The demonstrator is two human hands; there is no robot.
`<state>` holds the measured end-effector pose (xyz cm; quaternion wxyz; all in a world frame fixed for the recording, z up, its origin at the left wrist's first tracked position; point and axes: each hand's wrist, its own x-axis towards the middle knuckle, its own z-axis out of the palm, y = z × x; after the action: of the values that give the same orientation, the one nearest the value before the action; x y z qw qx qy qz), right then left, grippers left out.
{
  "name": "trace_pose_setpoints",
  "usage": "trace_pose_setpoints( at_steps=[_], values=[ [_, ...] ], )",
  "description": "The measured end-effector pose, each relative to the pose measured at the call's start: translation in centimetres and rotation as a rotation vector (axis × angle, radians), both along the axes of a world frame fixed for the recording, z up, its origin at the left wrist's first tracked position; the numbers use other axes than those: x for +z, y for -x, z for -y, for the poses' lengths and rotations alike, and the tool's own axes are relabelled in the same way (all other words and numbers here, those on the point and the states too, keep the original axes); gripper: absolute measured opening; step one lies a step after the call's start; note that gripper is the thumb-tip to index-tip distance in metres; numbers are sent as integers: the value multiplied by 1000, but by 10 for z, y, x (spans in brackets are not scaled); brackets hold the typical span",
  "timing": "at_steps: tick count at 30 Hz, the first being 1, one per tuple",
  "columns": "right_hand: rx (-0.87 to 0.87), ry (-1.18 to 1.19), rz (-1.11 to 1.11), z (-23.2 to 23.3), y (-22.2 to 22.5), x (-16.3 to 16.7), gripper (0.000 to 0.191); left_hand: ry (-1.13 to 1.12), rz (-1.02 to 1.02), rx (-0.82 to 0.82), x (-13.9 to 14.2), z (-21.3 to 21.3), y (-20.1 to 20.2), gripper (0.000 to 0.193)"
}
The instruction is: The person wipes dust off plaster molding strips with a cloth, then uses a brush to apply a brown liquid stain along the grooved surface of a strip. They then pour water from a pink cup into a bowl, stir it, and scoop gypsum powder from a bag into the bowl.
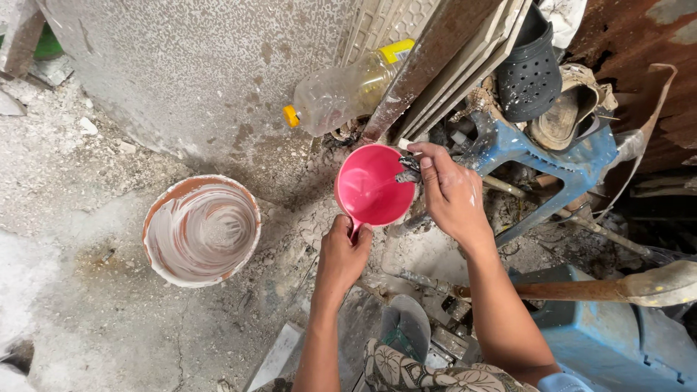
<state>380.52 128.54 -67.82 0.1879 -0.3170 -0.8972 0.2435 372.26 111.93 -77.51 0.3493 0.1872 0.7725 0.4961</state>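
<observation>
Orange bucket [201, 229] smeared white on dusty floor [87, 312]. Clear plastic bottle [341, 91], yellow cap, against wall. Black clog [528, 69] and worn shoe [566, 109] atop blue stool [566, 163]. Tiles [450, 58] leaning.

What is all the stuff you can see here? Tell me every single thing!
scoop: 1, pink, centre, held by its handle
tap: 1, grey metal, at the scoop's right rim
bucket: 1, orange outside, smeared white inside, on the floor at left
plastic bottle: 1, clear with yellow cap, lying against the wall
tiles: several, pale, leaning on the wall at top
clog: 1, black with holes, top right
sandal: 1, tan and dirty, beside the clog
stool: 1, blue plastic, under the shoes
wooden handle: 1, brown, lower right
left hand: 1, gripping the scoop's handle
right hand: 1, on the tap
</observation>
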Motion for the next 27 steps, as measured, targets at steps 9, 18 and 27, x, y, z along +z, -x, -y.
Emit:
trace_pose_setpoints(
  at_steps=[9, 18, 27],
  values=[
    [150, -46, -182, -2, -3, -1, 29, 28, -6, 32, 1, 2, 2, 24],
    [144, -24, -175, -4, -4, -3, 35, 29, -21, 66, -1, 6, 4, 25],
    [193, -114, -258, -1, -6, -5, 36, 24, -37, 73, -5, 5, 1, 26]
  ],
)
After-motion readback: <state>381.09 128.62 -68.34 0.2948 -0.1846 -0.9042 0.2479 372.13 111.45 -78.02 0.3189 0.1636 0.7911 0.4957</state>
